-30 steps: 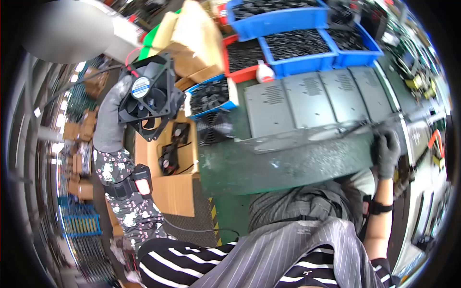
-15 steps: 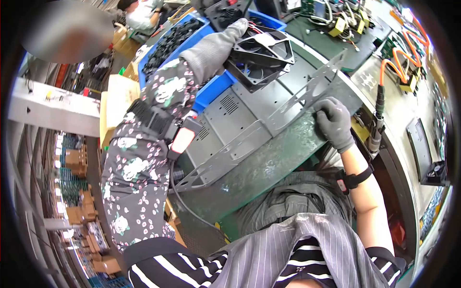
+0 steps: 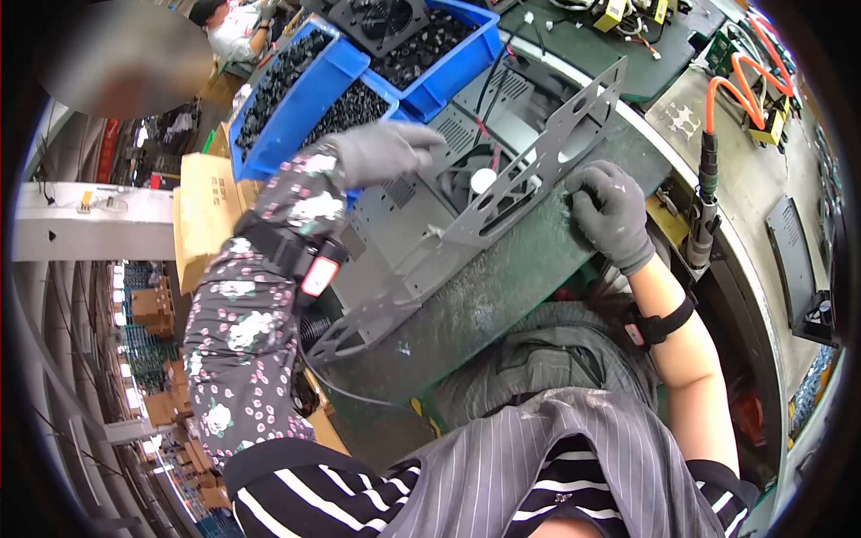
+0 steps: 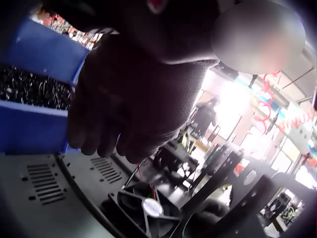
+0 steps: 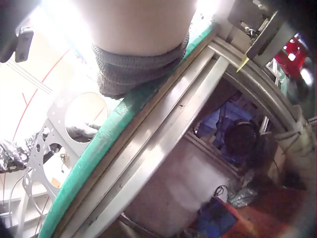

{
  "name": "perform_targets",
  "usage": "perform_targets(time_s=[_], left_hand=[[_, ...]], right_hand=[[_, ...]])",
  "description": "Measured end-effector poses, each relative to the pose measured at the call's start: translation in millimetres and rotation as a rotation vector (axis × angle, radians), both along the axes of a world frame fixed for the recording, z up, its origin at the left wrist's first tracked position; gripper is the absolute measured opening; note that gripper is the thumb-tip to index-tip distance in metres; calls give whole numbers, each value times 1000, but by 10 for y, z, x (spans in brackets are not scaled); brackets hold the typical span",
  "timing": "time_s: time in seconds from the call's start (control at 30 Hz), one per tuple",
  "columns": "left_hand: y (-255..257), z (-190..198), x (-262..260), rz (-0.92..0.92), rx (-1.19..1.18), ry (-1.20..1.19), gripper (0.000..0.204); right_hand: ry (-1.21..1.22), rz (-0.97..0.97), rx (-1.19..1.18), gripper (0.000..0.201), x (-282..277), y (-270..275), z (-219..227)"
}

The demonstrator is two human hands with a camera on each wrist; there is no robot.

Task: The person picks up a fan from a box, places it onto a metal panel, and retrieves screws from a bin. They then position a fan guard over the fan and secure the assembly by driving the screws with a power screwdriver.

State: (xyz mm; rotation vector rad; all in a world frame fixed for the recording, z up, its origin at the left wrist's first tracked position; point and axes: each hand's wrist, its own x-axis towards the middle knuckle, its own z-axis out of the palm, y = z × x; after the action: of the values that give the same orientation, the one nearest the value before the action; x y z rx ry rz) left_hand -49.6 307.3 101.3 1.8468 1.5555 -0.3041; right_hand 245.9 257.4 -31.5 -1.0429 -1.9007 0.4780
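A black fan (image 3: 468, 182) with a white hub label and red wires lies on the grey metal panels (image 3: 381, 251), behind an upright flange with cut-outs (image 3: 574, 121). My gloved left hand (image 3: 381, 152) hovers over the panels left of the fan, fingers extended and holding nothing. In the left wrist view, the fan (image 4: 148, 208) sits below the dark, backlit hand (image 4: 133, 99). Loosely curled, my gloved right hand (image 3: 612, 215) rests at the green table's near edge, holding nothing visible. Only its glove cuff (image 5: 141, 72) shows clearly in the right wrist view.
Blue bins (image 3: 345, 76) of small black parts stand behind the panels, with another fan (image 3: 381, 20) on top. A cardboard box (image 3: 208, 206) is at the left. On the right are a power driver (image 3: 704, 220) with an orange coiled cord and a dark panel (image 3: 798, 269).
The fan has left my left hand and now lies on the panels. That hand has moved back to the left. My right hand stays at the table edge, with little change.
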Motion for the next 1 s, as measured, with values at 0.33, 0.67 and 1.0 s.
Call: perform_targets(time_s=[0.33,0.67,1.0], left_hand=[[-2003,722,-1484,745,411,-161,48],[-4824,-873,-2551,1306,-148,166,64],[-4583,-1408,-2636,1562,-203,602,114]], right_hand=[[54,139,-90,11,122,-78,-324],[159,202,-213,21,556,70,-799],[244,73,-345,22,589,39,-856]])
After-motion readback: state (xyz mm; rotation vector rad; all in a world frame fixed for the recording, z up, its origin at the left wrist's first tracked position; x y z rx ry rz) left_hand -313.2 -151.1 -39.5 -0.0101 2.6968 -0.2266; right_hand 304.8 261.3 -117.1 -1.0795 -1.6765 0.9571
